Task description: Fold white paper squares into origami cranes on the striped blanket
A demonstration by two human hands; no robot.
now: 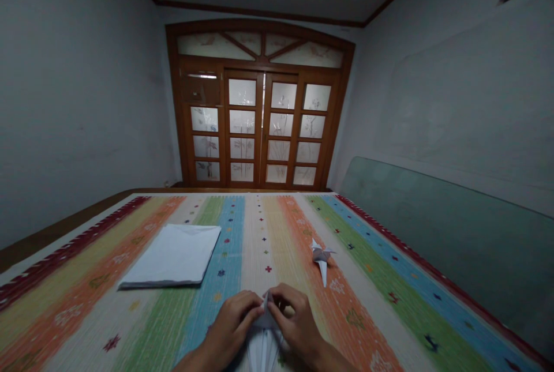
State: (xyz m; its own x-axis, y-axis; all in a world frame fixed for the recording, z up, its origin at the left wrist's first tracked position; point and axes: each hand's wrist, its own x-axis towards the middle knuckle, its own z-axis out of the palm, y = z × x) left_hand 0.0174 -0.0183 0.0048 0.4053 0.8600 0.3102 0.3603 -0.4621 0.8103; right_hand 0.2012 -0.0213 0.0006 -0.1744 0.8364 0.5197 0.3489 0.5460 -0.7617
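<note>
At the near middle of the table, a piece of folded white paper points its narrow tip upward between my hands. My left hand pinches the left side of that tip with thumb and forefinger. From the other side my right hand grips the same tip, its thumb and forefinger pressed together. The lower part of the paper shows several long creases or layers below my fingers. Beyond my right hand lies a small folded paper figure with pointed ends. Part of the tip is hidden by my fingers.
A stack of white paper sheets lies to the left. A striped cloth covers the table. Along the right side stands a pale green glass-like panel. Wooden doors with glass panes are beyond the far edge.
</note>
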